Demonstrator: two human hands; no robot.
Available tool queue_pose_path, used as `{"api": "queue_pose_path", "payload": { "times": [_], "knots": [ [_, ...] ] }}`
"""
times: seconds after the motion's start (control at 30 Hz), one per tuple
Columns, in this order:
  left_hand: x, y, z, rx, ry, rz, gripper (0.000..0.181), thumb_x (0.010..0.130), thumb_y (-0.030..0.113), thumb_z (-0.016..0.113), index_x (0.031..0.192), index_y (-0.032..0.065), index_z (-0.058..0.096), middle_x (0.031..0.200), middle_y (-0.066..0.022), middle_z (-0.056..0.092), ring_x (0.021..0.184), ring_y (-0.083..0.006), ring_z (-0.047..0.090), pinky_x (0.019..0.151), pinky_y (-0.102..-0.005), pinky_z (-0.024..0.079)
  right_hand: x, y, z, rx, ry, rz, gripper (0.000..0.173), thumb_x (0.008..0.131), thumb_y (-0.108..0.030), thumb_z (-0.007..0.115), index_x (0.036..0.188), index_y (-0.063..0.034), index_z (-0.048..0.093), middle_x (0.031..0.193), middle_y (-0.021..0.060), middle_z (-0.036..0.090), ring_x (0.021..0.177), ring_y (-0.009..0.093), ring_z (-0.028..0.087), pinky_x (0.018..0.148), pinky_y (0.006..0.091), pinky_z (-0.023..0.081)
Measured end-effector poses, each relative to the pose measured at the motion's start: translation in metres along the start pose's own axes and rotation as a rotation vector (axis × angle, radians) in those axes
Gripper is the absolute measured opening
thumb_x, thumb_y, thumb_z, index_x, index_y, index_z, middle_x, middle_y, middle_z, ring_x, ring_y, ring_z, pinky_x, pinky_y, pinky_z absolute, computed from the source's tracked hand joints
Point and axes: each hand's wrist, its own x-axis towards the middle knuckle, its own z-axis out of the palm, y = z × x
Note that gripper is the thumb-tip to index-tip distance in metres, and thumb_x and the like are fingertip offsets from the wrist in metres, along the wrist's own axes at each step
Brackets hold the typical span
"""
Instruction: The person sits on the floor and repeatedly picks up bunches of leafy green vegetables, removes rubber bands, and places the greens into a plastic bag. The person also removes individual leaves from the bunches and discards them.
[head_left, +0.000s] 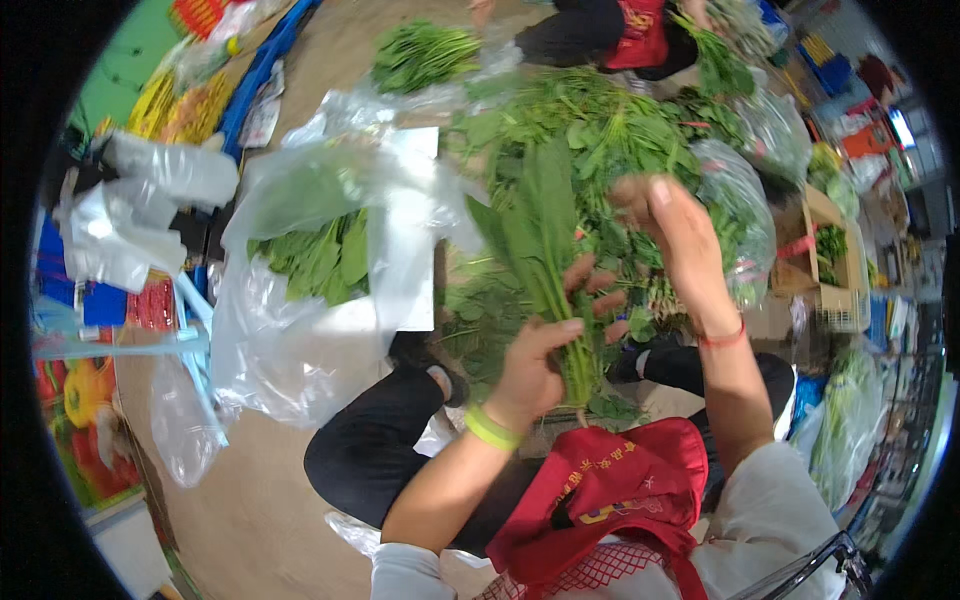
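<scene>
My left hand (536, 360) is closed around the stems of a bunch of leafy greens (541, 217), which stands leaves up in front of me. Its thumb lies across the stalks, with the fingers showing on the far side. Raised to the right of that bunch is my right hand (679, 232), blurred at the fingers; I see nothing held in it. Beyond both hands spreads a large heap of loose greens (622, 135) on the floor. To the left, a clear plastic bag (285, 360) lies over a white board (412, 300), with more cut greens (330, 262) inside.
Another person's red apron (637, 34) and dark trouser legs show across the heap. Bagged greens (739, 217) stand on the right, near a crate of vegetables (832, 292). Plastic bags (120, 210) hang at the left. A separate pile of greens (424, 56) lies farther back.
</scene>
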Motion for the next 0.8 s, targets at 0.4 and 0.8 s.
{"api": "queue_pose_path", "payload": {
  "times": [0.4,0.8],
  "knots": [
    [0.041,-0.038,0.053,0.13,-0.247,-0.015,0.086,0.083,0.033,0.058,0.161,0.0109,0.029,0.168,-0.0176,0.021,0.155,-0.0356,0.019,0.127,-0.0512,0.014,-0.181,0.011,0.008,0.391,0.108,0.307,0.022,0.105,-0.022,0.059,0.116,-0.0022,0.058,0.097,0.002,0.063,0.087,0.008,0.058,0.074,0.0237,0.047],
    [0.064,-0.039,0.049,0.347,-0.333,0.102,0.084,0.079,0.029,0.065,0.158,0.0312,0.037,0.17,-0.0106,0.018,0.156,-0.0362,0.017,0.126,-0.0565,0.013,-0.174,0.013,0.013,0.216,0.305,0.312,0.018,0.1,-0.015,0.068,0.101,-0.0021,0.056,0.088,-0.0022,0.056,0.078,0.002,0.048,0.066,0.0207,0.041]
  ]
}}
